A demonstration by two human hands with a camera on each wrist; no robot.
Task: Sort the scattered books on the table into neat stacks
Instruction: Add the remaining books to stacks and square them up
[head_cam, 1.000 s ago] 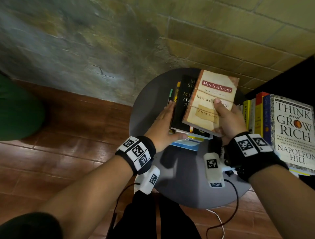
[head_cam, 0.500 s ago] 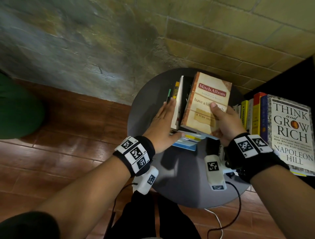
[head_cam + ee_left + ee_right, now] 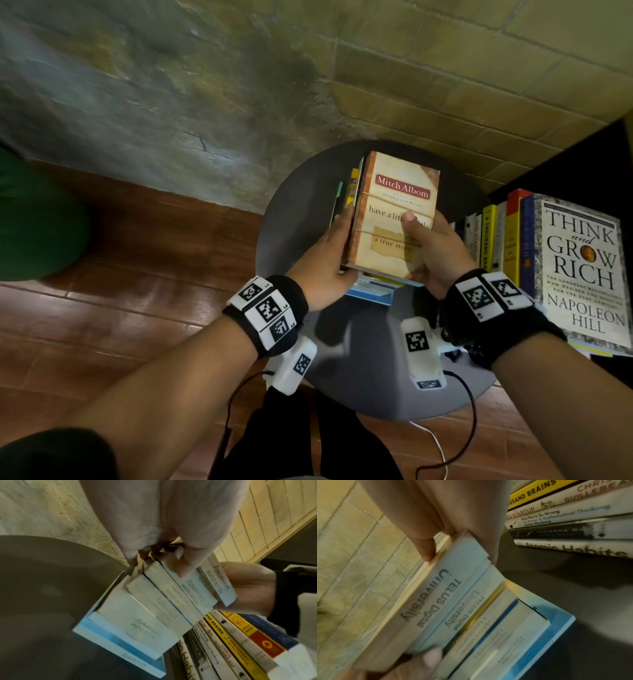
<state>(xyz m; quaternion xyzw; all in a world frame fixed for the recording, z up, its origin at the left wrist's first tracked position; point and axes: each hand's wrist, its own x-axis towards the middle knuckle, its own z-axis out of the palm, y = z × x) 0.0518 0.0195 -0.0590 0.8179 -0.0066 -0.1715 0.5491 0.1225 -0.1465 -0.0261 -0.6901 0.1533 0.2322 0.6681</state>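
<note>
Book: tan paperback (image 3: 394, 212), worn paper cover, rectangular, atop my stack (image 3: 373, 287) on the round grey bench (image 3: 359, 377).
Axis: long side points away from me.
Left hand (image 3: 325, 260): my straight fingers press its left edge.
Right hand (image 3: 435, 253): my thumb and fingers clamp its right side.

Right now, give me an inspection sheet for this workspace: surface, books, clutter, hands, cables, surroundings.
Surface: round grey table, bare at the near side.
Job's things: Mitch Albom book tops a ragged pile; blue book at the bottom; second stack on the right, under Think and Grow Rich.
Clutter: nothing seen.
Hands: left hand flat against the pile's left side; right hand grips the top book, thumb on the cover.
Cables: black cable and white cable hang below the table.
Surroundings: brick wall, wooden floor.
</note>
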